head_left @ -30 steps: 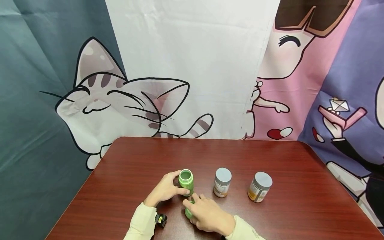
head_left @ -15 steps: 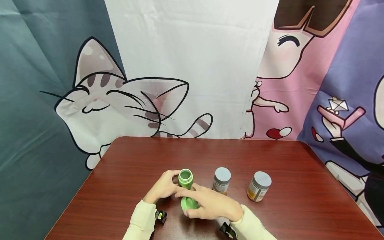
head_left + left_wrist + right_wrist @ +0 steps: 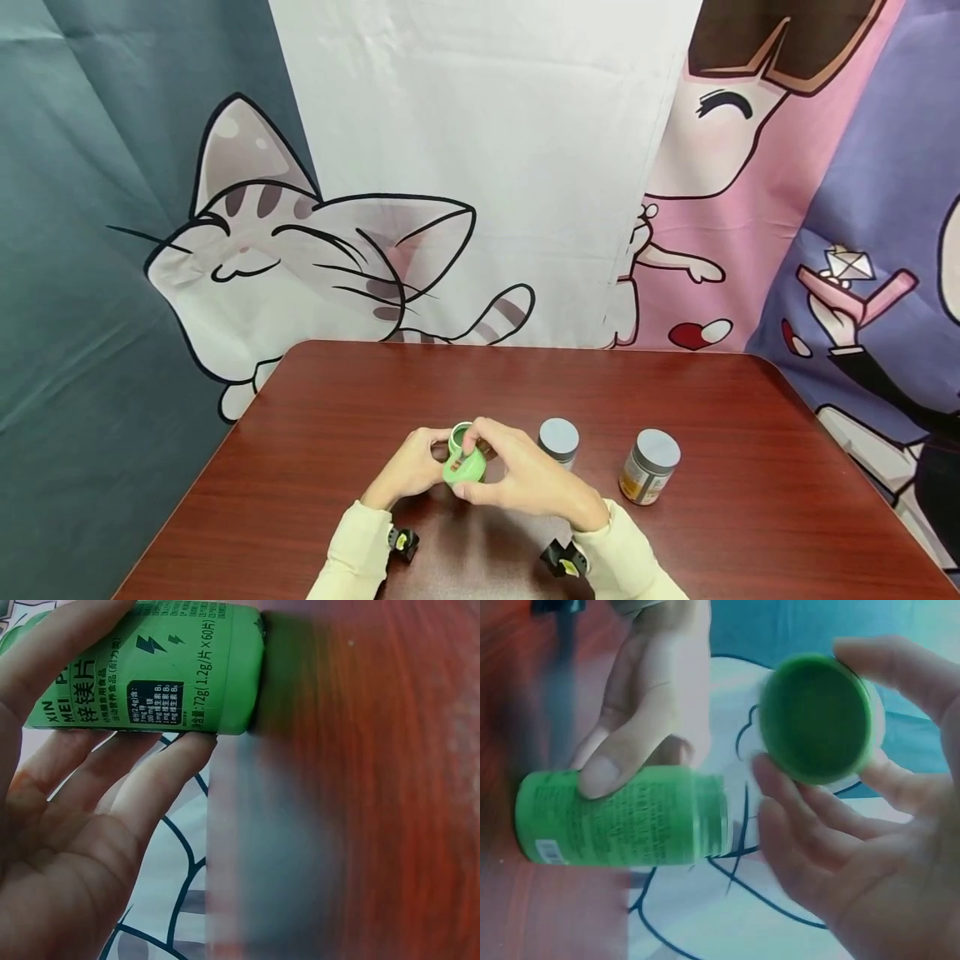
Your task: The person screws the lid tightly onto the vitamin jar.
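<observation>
A green bottle (image 3: pixel 615 821) with printed labels stands on the table, its threaded mouth uncovered. My left hand (image 3: pixel 408 467) holds it from the left, thumb on one side and fingers on the other; the left wrist view shows the label side of the bottle (image 3: pixel 187 667) up close. My right hand (image 3: pixel 525 475) pinches a round green lid (image 3: pixel 467 468) between thumb and fingers, beside the bottle mouth. In the right wrist view the hollow inside of the lid (image 3: pixel 817 720) shows, and a gap separates it from the bottle's neck.
Two jars with grey lids stand to the right: one jar (image 3: pixel 558 437) partly hidden behind my right hand, the other jar (image 3: pixel 649 467) farther right. The reddish-brown table (image 3: pixel 337 392) ends at a cartoon-printed cloth (image 3: pixel 480 167).
My right hand has lifted the green lid from in front of the bottle, upward and away from me, to near its mouth, tilting it. The left hand and bottle stay in place.
</observation>
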Demonstrator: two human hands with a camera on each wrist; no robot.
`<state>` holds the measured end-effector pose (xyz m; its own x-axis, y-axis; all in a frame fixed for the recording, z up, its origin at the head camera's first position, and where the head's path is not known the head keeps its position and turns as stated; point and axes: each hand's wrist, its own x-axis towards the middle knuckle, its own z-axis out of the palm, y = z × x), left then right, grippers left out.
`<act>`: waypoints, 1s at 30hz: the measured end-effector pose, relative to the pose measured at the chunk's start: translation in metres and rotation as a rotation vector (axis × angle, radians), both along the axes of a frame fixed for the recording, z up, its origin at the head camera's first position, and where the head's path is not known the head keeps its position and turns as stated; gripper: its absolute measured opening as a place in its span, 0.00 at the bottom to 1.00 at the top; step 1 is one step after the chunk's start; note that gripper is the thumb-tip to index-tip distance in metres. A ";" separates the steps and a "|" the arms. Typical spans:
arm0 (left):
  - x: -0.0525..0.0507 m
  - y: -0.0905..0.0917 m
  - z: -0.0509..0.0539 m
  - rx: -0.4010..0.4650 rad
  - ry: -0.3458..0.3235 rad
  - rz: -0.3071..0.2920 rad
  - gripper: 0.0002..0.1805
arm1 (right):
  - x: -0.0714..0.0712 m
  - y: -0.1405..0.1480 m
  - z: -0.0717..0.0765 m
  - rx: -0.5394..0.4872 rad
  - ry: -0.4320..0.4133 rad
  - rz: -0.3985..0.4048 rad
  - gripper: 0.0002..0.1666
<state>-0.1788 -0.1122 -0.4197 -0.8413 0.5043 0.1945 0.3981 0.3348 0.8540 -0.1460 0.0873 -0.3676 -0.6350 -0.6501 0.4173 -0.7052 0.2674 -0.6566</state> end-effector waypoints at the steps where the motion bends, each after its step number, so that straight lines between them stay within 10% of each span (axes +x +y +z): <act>1: -0.001 0.000 -0.003 -0.006 0.001 0.005 0.16 | -0.001 0.000 -0.002 -0.020 0.019 -0.023 0.18; 12: -0.015 -0.003 -0.031 0.053 -0.166 0.019 0.22 | -0.015 -0.010 -0.025 -0.132 0.032 -0.323 0.22; 30: -0.014 -0.001 -0.029 0.058 -0.197 0.032 0.17 | -0.023 -0.012 -0.048 -0.128 -0.055 -0.267 0.26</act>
